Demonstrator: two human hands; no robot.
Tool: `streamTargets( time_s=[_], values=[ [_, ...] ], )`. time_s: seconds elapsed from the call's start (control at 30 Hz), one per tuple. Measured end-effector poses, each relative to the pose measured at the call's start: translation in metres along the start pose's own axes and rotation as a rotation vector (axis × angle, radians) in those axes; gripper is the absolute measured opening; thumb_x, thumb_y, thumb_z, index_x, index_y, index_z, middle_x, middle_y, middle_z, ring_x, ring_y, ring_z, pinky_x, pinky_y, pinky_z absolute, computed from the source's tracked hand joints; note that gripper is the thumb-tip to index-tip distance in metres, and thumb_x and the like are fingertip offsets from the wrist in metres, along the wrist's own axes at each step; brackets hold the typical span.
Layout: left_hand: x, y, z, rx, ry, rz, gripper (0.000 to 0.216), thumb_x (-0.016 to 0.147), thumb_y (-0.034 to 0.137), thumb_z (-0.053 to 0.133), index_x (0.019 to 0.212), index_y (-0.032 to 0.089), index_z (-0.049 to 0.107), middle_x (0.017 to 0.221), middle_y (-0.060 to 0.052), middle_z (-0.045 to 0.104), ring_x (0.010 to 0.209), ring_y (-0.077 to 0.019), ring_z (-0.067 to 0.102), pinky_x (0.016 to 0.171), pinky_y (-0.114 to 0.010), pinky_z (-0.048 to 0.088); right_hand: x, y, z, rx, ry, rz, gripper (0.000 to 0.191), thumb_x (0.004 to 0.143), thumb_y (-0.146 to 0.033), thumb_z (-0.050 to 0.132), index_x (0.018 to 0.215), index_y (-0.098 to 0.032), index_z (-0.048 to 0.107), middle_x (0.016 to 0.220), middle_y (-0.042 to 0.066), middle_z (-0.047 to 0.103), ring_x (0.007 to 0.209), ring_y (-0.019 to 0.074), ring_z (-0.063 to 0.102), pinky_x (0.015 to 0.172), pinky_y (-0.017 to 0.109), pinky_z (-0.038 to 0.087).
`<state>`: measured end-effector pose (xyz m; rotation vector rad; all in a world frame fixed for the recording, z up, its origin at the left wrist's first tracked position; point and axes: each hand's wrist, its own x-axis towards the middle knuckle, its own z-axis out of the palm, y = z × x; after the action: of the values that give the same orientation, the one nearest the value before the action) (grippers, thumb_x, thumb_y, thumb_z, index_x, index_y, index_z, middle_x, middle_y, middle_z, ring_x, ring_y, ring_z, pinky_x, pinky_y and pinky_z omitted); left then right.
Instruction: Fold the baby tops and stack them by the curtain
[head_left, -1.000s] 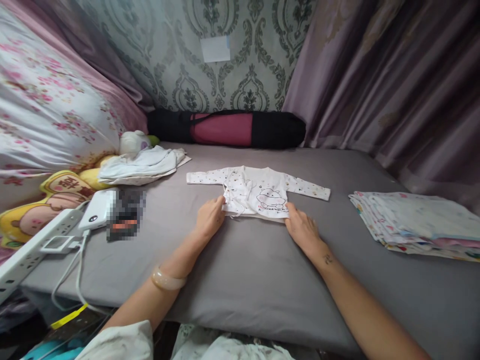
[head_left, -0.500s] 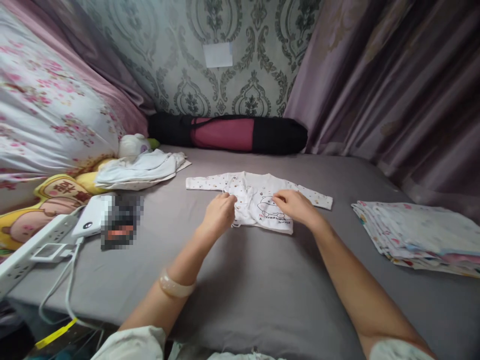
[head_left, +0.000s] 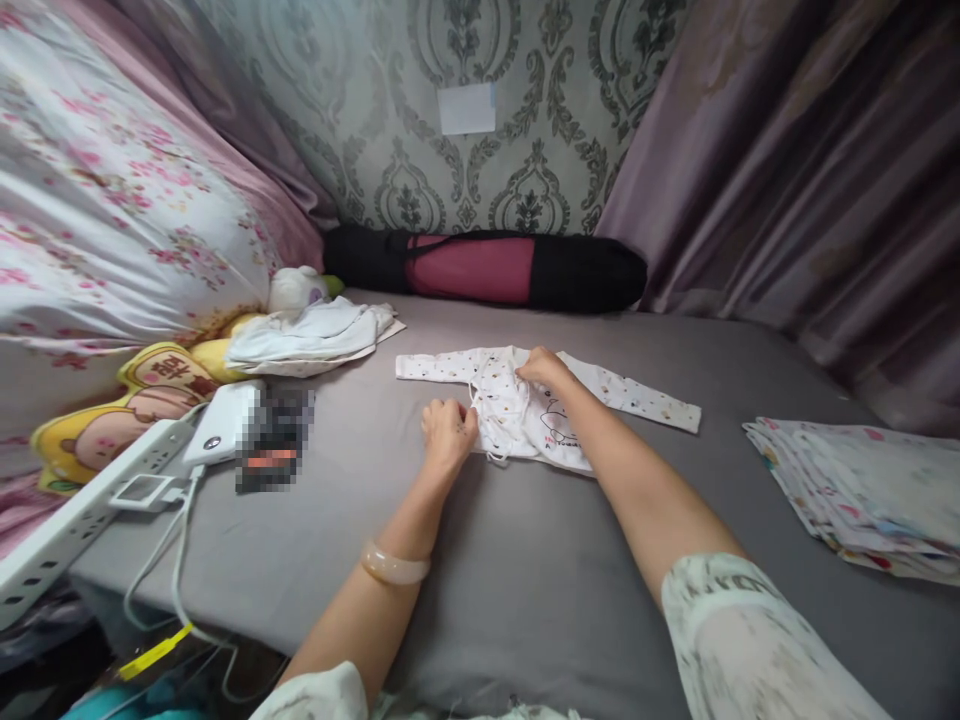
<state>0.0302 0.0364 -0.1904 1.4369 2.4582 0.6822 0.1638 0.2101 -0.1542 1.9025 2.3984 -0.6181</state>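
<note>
A small white baby shirt (head_left: 499, 405) with tiny prints, side ties and a line-drawn animal lies spread on the grey sheet, both long sleeves stretched outward. My left hand (head_left: 450, 437) is closed at its left side edge, thumb and fingers pinching the fabric there. Near the neckline, my right hand (head_left: 546, 368) pinches the front of the shirt, fingertips pressed together. My right forearm covers part of the drawing and lettering. Thin white ties hang from the left side and lower hem.
A folded stack of printed cloths (head_left: 862, 495) lies at right. Light garments (head_left: 311, 338) rest beside a yellow plush (head_left: 90, 440) at left. Nearby are a power strip (head_left: 97, 510), a white power bank (head_left: 223, 425) and cables. A black and maroon bag (head_left: 469, 268) lies along the wall.
My right hand has moved from the shirt's right side up and left to the neckline. My left hand stays at the left edge. The view has shifted slightly left.
</note>
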Motion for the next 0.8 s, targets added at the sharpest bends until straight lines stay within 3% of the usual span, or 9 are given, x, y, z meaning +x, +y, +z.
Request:
streamTargets(
  time_s=[0.27, 0.5, 0.8],
  values=[
    [-0.001, 0.000, 0.002, -0.029, -0.031, -0.019, 0.027, 0.085, 0.040, 0.053, 0.075, 0.019, 0.067, 0.102, -0.014, 0.059, 0.106, -0.0322, 0.052, 0.089, -0.043, 0.043, 0.010, -0.010, -0.002, -0.038, -0.119, 0.031, 0.036, 0.067, -0.023, 0.069, 0.100, -0.009, 0.070, 0.078, 0.012, 0.072, 0.071, 0.0220, 0.068, 0.055, 0.024, 0.046],
    [-0.005, 0.005, -0.005, 0.053, -0.057, 0.012, 0.031, 0.089, 0.030, 0.044, 0.084, 0.014, 0.070, 0.108, -0.019, 0.058, 0.109, -0.0344, 0.051, 0.091, -0.045, 0.042, -0.003, -0.007, 0.004, -0.181, 0.179, 0.020, 0.032, 0.080, -0.019, 0.060, 0.108, -0.011, 0.070, 0.109, 0.019, 0.070, 0.105, 0.0271, 0.064, 0.084, 0.031, 0.046],
    [-0.003, 0.003, -0.008, 0.099, -0.109, 0.037, 0.034, 0.089, 0.027, 0.042, 0.093, 0.012, 0.071, 0.111, -0.020, 0.058, 0.109, -0.0348, 0.052, 0.090, -0.044, 0.042, -0.010, -0.012, 0.016, -0.184, 0.292, 0.070, 0.039, 0.086, -0.009, 0.048, 0.123, -0.006, 0.060, 0.121, 0.024, 0.062, 0.116, 0.0291, 0.058, 0.092, 0.035, 0.041]
  ],
)
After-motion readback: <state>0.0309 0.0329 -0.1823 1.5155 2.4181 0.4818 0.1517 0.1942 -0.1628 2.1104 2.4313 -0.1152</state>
